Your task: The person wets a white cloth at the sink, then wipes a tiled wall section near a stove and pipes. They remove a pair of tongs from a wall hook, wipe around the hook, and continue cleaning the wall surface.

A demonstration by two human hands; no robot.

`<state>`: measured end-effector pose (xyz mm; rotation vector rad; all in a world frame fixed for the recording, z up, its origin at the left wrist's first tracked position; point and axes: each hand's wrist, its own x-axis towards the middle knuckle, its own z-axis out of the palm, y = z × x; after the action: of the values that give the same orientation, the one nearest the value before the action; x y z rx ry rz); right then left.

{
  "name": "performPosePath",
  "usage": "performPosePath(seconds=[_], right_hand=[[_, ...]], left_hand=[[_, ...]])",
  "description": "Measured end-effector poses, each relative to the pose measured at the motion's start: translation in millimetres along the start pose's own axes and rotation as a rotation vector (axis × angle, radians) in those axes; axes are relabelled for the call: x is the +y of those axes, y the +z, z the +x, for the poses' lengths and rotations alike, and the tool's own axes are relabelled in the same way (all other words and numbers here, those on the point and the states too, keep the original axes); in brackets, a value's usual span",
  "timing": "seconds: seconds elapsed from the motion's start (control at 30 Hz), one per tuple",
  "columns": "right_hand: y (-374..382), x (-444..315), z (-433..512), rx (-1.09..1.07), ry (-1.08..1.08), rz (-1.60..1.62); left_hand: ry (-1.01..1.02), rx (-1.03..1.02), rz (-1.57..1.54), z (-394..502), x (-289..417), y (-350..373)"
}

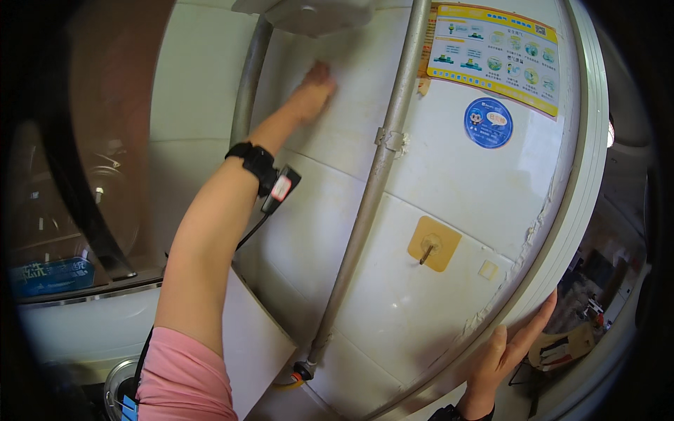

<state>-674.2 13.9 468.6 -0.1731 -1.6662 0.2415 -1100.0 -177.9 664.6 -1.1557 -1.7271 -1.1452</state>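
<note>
My left hand (pixel 318 89) reaches up to the white tiled wall (pixel 331 126), between two grey metal pipes. It is blurred, and whether it holds anything cannot be made out. A black strap with a small cabled device (pixel 281 187) circles that wrist. The nearer metal pipe (pixel 363 210) runs down to a valve (pixel 304 370) with a yellow hose. At the lower right, my right hand (pixel 497 352) rests against the white door frame (pixel 542 284), thumb and fingers spread. Another black strap is on the right wrist.
A yellow adhesive hook (pixel 433 247), a round blue sticker (pixel 488 122) and a printed poster (pixel 495 58) are on the wall. A dark glossy panel (pixel 84 210) stands at the left. The second pipe (pixel 250 84) rises beside the left forearm. Beyond the frame is another room.
</note>
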Motion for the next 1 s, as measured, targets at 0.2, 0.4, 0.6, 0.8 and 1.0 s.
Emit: performPosePath(seconds=[0.2,0.4,0.6,0.8,1.0], right_hand=[[1.0,-4.1,-0.5,0.008,-0.002,0.056],[4.1,-7.0,0.7,0.037,-0.031,0.099],[5.1,-7.9,0.8,0.035,-0.01,0.139],[4.6,-5.9,0.6,0.04,-0.038,0.138],[6.4,-6.5,1.0,0.054,-0.044,0.156]], left_hand=[[0.454,-0.254,0.084,-104.0,56.5,14.9],[0.46,-0.222,0.24,-119.8,73.3,17.4],[0.329,-0.027,0.217,-47.5,84.2,17.1],[0.31,-0.346,0.259,-134.3,83.6,13.6],[0.402,-0.354,0.226,-167.9,71.4,10.2]])
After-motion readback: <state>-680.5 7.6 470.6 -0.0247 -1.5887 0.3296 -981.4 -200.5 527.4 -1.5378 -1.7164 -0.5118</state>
